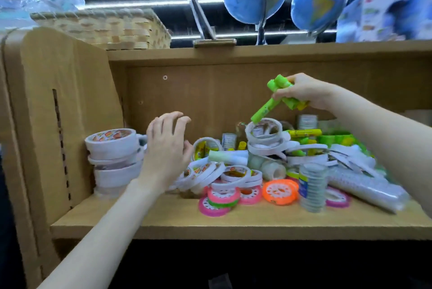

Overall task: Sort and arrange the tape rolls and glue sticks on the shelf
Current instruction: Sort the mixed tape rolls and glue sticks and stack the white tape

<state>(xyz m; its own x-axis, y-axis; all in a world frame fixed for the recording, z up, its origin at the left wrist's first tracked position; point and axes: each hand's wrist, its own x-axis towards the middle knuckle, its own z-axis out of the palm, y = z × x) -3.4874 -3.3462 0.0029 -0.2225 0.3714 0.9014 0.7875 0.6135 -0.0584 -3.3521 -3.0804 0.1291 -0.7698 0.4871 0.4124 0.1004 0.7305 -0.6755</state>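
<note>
Shelf [233, 220] boards of pale wood frame your work, with a heap of tape rolls [236, 176] spread across the middle and right and a neat white stack [114, 160] at the left wall. Your left hand [167, 148] hovers beside that stack, fingers loosely curled, holding nothing. Your right hand [304, 93] grips a bunch of green glue sticks [278, 94] above the heap. Labels on the rolls are too blurred to read.
</note>
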